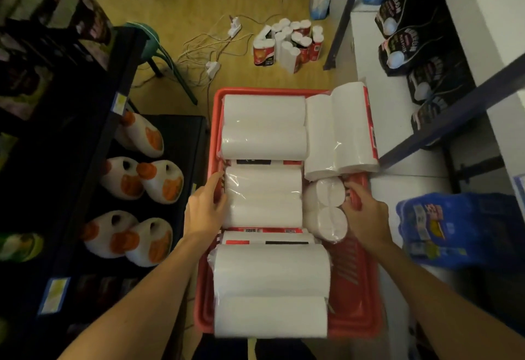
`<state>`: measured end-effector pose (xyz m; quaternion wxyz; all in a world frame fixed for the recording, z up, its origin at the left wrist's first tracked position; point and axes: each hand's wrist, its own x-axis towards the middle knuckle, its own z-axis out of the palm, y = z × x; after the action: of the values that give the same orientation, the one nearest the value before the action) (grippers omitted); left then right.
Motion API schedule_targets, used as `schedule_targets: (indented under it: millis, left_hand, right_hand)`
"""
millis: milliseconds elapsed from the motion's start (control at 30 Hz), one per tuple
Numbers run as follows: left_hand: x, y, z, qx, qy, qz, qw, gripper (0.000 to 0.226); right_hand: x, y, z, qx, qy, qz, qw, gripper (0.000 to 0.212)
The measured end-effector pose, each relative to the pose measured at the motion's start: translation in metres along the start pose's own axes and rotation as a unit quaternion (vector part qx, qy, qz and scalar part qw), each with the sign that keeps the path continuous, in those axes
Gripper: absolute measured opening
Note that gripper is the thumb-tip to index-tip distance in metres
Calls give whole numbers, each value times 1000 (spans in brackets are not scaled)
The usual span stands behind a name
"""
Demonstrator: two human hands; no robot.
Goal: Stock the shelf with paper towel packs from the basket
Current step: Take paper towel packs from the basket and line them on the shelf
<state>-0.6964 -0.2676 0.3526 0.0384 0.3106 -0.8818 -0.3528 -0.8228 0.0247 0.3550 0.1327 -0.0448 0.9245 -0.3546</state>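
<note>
The red plastic basket (355, 297) fills the lower middle of the frame, packed with white paper towel packs in clear film (264, 128). They look light, soft and squashy, the film slippery, so grasping both ends seems best. The white shelf (377, 81) stands at right. The left hand (203, 212) rests loosely spread fingers on the middle pack (262, 197); the right hand (366, 219) curls round the basket's rim.

Both hands reach into the red basket (352, 302) of towel packs (264, 197), left hand (204, 212) flat against one, right hand (366, 217) curled on the rim.
</note>
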Motion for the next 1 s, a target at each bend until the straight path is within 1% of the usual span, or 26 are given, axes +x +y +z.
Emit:
schedule_targets:
  millis: [100,200,267,400,467,600,667,733,833,1000]
  left_hand:
    - [49,-3,4,0,-13,-1,1000,36]
    - [104,-8,6,0,-29,-13,999,38]
    - [140,-10,3,1,-34,-11,999,40]
    - [222,-11,-6,2,-50,-13,999,43]
    - [266,-5,-11,12,-56,-1,998,42]
    - [340,25,-17,28,-58,44,997,39]
    - [374,42,-14,29,-64,52,996,40]
    - [408,58,-4,25,-68,59,996,40]
    - [460,87,21,29,-66,87,994,41]
    - [552,139,64,34,-91,61,993,42]
  right_hand:
    - [42,-8,20,-6,-5,-2,1000,27]
    - [90,-21,43,-6,8,-10,1000,30]
    - [119,-33,56,0,-4,-16,1000,32]
    - [185,-58,84,20,-26,-7,999,35]
    - [220,-71,91,26,-30,9,999,35]
    - [280,-92,88,40,-4,20,999,38]
    - [310,-102,81,42,13,42,998,36]
    - [340,-108,74,32,28,60,997,33]
    - [396,-106,65,34,42,62,997,36]
    - [494,-97,45,57,38,95,993,33]
